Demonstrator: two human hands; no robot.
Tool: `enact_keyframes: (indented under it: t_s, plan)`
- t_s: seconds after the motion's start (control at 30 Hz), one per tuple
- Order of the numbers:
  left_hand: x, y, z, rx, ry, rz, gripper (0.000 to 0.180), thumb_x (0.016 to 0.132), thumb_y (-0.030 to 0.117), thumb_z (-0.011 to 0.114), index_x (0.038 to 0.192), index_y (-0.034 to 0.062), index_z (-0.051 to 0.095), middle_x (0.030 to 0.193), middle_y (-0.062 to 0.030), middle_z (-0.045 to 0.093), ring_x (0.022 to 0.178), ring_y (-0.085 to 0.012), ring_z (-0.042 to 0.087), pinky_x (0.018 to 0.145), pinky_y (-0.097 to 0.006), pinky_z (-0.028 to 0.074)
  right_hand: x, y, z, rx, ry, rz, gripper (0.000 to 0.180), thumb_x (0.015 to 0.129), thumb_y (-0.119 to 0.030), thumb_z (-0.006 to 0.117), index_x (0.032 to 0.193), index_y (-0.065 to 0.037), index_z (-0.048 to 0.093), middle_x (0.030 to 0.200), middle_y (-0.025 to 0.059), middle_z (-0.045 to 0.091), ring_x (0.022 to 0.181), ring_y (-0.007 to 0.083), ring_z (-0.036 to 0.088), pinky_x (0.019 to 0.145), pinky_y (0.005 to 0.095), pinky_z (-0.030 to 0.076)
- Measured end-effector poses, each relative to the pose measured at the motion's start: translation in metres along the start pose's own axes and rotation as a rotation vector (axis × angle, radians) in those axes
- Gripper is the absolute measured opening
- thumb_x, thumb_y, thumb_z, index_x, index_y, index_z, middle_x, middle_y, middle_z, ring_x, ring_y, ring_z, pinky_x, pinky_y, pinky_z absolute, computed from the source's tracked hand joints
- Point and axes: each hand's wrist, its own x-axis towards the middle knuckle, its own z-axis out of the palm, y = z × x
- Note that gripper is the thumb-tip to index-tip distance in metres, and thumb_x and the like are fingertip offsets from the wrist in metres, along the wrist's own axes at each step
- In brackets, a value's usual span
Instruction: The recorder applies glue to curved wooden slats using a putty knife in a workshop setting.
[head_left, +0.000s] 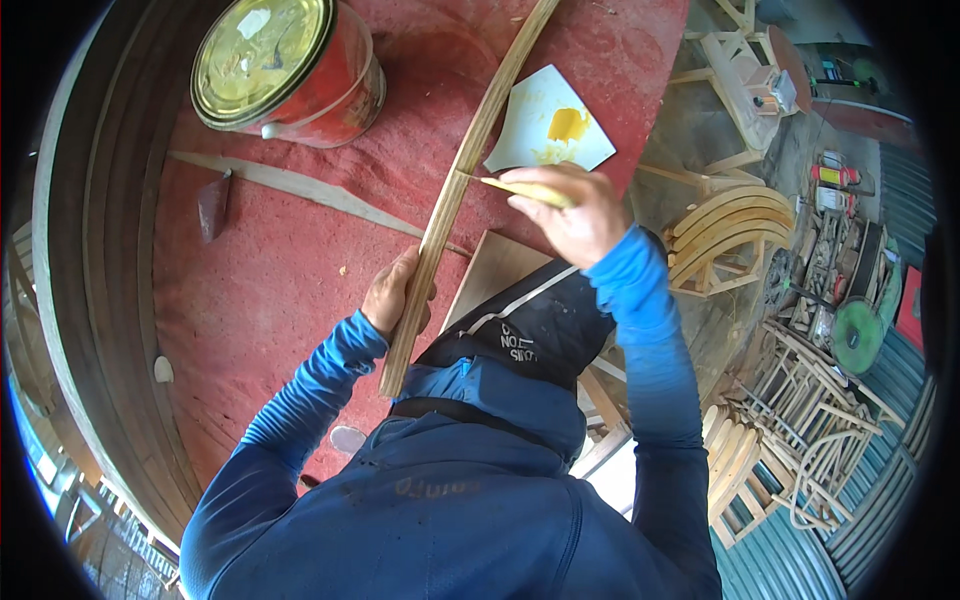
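Note:
A long, slightly curved wooden strip (477, 140) slants up and away from my lap over a red surface. My left hand (392, 295) is wrapped round its lower part. In my right hand (580, 210) is a slim tool with a pale wooden handle (540, 191), its narrow tip at the strip's right edge; the tip's exact shape is too small to tell. Just beyond that hand lies a white, flat, four-sided piece (525, 112) with a smear of yellow paste (568, 124) on it.
A red can with a yellow-stained lid (262, 58) stands far left on the red surface (270, 300). Near it lie a thin tapered wooden strip (300, 188) and a dark wedge-shaped piece (213, 205). Curved boards (85, 250) border the left; curved wooden parts (730, 225) are stacked right.

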Motion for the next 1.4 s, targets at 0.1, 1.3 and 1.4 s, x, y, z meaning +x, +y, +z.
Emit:
enact_keyframes:
  t_s: [0.1,1.3,1.4]
  plan:
    - [0.004,0.003,-0.001,-0.132,-0.064,-0.069,0.044,0.107,0.04,0.031,0.134,0.0118,0.052,0.082,-0.0102,0.06,0.05,-0.0216,0.057,0.043,-0.035,0.047,0.0,0.013,-0.007,0.217,-0.053,0.199,0.022,0.09,-0.016,0.073,0.11,-0.006,0.072,0.1,0.0139,0.075,0.09,0.0253,0.074,0.08,0.0339,0.057]
    - [0.007,-0.005,0.005,-0.285,-0.118,-0.158,0.041,0.108,0.045,0.03,0.113,0.014,0.055,0.082,-0.0083,0.059,0.056,-0.0199,0.054,0.05,-0.038,0.044,-0.135,-0.018,0.005,0.603,0.425,0.439,0.028,0.098,-0.01,0.064,0.122,0.005,0.063,0.098,0.0117,0.071,0.083,0.0138,0.065,0.081,0.0262,0.053]
    - [0.015,-0.005,0.005,-0.291,-0.196,-0.145,0.043,0.106,0.051,0.034,0.121,0.0172,0.056,0.082,-0.0067,0.058,0.056,-0.0193,0.054,0.05,-0.037,0.044,-0.136,-0.024,0.005,0.668,0.464,0.474,0.028,0.098,-0.008,0.064,0.123,0.006,0.062,0.108,0.0153,0.071,0.084,0.0153,0.066,0.082,0.0275,0.054]
